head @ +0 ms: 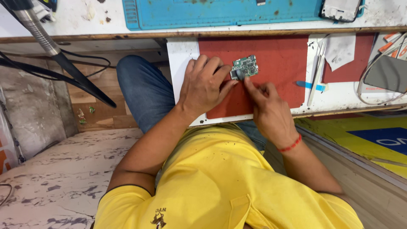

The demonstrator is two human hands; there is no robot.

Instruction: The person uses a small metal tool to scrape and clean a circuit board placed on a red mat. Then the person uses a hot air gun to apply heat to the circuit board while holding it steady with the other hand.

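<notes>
A small green circuit board (246, 66) lies on a red mat (275, 59) that covers a pull-out white shelf (180, 55). My left hand (203, 87) rests on the mat and pinches the board's left edge with its fingertips. Just to the right, my right hand (268, 111), with a red thread around the wrist, reaches in with its index finger and thumb touching a small dark part (239, 75) at the board's lower edge. I cannot tell whether that hand holds a tool.
Metal tweezers (316, 80) and a blue strip (311, 85) lie right of the mat, beside a white tissue (340, 50). A blue work mat (220, 12) and a phone frame (341, 9) sit on the bench above. A metal arm (40, 34) with black cables stands at left.
</notes>
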